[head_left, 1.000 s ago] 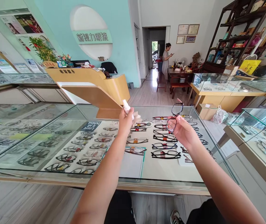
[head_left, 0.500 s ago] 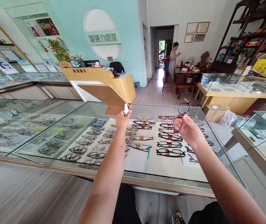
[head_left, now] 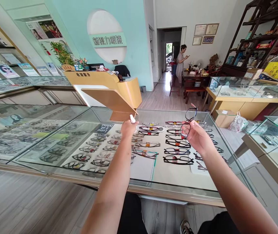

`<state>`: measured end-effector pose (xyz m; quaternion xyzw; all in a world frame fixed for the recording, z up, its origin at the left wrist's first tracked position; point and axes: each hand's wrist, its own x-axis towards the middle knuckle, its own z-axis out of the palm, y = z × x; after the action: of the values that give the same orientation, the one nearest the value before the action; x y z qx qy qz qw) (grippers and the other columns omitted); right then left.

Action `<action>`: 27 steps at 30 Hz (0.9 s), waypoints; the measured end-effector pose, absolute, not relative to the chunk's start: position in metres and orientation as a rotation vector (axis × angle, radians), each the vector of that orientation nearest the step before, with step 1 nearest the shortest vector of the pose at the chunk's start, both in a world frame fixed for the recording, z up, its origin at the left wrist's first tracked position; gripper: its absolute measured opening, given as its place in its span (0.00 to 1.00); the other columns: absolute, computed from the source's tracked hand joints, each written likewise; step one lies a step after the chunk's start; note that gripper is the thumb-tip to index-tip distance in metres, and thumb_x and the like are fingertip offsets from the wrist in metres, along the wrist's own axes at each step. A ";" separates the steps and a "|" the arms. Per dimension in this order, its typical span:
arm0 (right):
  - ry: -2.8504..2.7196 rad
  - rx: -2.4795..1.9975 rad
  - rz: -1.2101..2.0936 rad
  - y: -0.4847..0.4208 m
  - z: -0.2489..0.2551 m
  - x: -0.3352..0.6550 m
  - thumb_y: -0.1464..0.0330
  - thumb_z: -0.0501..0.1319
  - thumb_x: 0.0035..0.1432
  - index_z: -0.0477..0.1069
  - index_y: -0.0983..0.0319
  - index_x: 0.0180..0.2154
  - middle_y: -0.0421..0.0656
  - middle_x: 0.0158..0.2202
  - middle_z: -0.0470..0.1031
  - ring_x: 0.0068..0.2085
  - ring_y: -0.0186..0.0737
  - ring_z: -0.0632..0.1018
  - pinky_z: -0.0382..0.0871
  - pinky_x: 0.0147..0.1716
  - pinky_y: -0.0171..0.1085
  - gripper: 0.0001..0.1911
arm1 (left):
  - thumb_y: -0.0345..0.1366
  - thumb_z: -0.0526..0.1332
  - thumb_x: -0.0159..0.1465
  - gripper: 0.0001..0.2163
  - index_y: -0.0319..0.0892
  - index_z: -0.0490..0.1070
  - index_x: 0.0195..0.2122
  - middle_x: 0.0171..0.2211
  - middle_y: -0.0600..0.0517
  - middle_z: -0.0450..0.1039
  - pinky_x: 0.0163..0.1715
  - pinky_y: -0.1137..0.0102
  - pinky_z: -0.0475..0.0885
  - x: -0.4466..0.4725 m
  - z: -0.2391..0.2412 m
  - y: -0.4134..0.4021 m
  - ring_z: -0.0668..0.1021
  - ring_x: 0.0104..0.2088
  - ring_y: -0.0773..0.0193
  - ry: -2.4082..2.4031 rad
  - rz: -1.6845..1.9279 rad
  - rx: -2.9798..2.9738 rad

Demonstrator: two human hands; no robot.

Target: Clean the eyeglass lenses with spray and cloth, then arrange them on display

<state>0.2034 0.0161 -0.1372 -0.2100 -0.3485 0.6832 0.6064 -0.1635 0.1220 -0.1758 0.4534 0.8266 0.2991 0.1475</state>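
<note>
My left hand point(head_left: 128, 127) is closed around a small white spray bottle point(head_left: 132, 119), its top tilted to the left above the glass counter. Most of the bottle is hidden by my fingers. Between the thumb and fingers of my right hand point(head_left: 199, 135) is a pair of dark-framed eyeglasses point(head_left: 191, 114), held up on edge with one lens above the other. Both hands are over the glass display case point(head_left: 178, 182), where rows of eyeglasses point(head_left: 178, 159) lie beneath the top, many with coloured tags at the bridge.
A brown angled stand point(head_left: 109, 97) rises at the far edge of the case. Behind it is a wooden reception desk point(head_left: 129, 91). Another person point(head_left: 181, 63) stands by a dark table at the back. More glass cases point(head_left: 251, 89) flank the right, near a cardboard box point(head_left: 224, 118).
The spray bottle in my left hand has tipped from upright to leaning left and dropped slightly. The eyeglasses in my right hand have shifted a little up and left.
</note>
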 end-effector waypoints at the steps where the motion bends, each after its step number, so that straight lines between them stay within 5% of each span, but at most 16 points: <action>1: -0.805 -0.484 1.582 0.016 -0.137 0.203 0.61 0.81 0.55 0.77 0.55 0.34 0.40 0.44 0.86 0.39 0.34 0.84 0.78 0.38 0.34 0.15 | 0.51 0.72 0.65 0.16 0.43 0.79 0.42 0.54 0.36 0.83 0.52 0.55 0.73 -0.162 -0.175 0.121 0.82 0.57 0.36 2.373 0.857 1.307; 4: -0.799 -0.483 1.584 0.017 -0.138 0.204 0.61 0.81 0.54 0.78 0.55 0.35 0.40 0.44 0.86 0.39 0.34 0.83 0.78 0.38 0.33 0.15 | 0.60 0.71 0.63 0.26 0.42 0.78 0.50 0.58 0.32 0.80 0.57 0.51 0.72 -0.157 -0.168 0.116 0.80 0.61 0.34 2.384 0.898 1.301; 8: -0.808 -0.480 1.559 0.018 -0.137 0.206 0.61 0.81 0.56 0.78 0.55 0.35 0.40 0.43 0.86 0.39 0.35 0.83 0.78 0.38 0.34 0.14 | 0.66 0.54 0.72 0.34 0.38 0.71 0.60 0.65 0.26 0.71 0.65 0.43 0.67 -0.150 -0.151 0.103 0.72 0.68 0.31 2.424 1.292 1.200; 12: -0.807 -0.464 1.527 0.019 -0.135 0.211 0.61 0.80 0.58 0.78 0.54 0.35 0.39 0.44 0.86 0.40 0.35 0.83 0.79 0.40 0.34 0.13 | 0.46 0.59 0.72 0.15 0.45 0.70 0.55 0.61 0.37 0.71 0.68 0.48 0.66 -0.143 -0.131 0.093 0.73 0.65 0.43 2.051 2.036 1.211; 14: -0.801 -0.461 1.521 0.019 -0.134 0.211 0.61 0.80 0.57 0.78 0.54 0.34 0.39 0.44 0.86 0.40 0.34 0.83 0.79 0.40 0.34 0.13 | 0.35 0.61 0.63 0.15 0.47 0.68 0.52 0.55 0.44 0.72 0.60 0.55 0.73 -0.134 -0.125 0.091 0.77 0.57 0.51 1.673 2.142 1.158; 19: -0.822 -0.446 1.537 0.016 -0.133 0.208 0.62 0.80 0.58 0.78 0.54 0.34 0.39 0.44 0.86 0.40 0.35 0.83 0.79 0.39 0.34 0.13 | 0.29 0.60 0.43 0.28 0.48 0.66 0.48 0.43 0.52 0.70 0.33 0.70 0.74 -0.083 -0.121 0.079 0.77 0.39 0.61 1.059 1.704 0.927; 27: -0.849 -0.487 1.539 0.015 -0.132 0.204 0.60 0.81 0.55 0.76 0.54 0.34 0.40 0.44 0.86 0.39 0.37 0.83 0.79 0.37 0.36 0.15 | 0.35 0.71 0.49 0.28 0.49 0.70 0.53 0.38 0.55 0.76 0.26 0.72 0.71 -0.020 -0.126 0.034 0.78 0.31 0.63 0.891 1.173 0.976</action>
<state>0.2043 0.0148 -0.1323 -0.2111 -0.3679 0.6673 0.6122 -0.0198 0.0335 -0.1264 0.4268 0.3896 0.5133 0.6345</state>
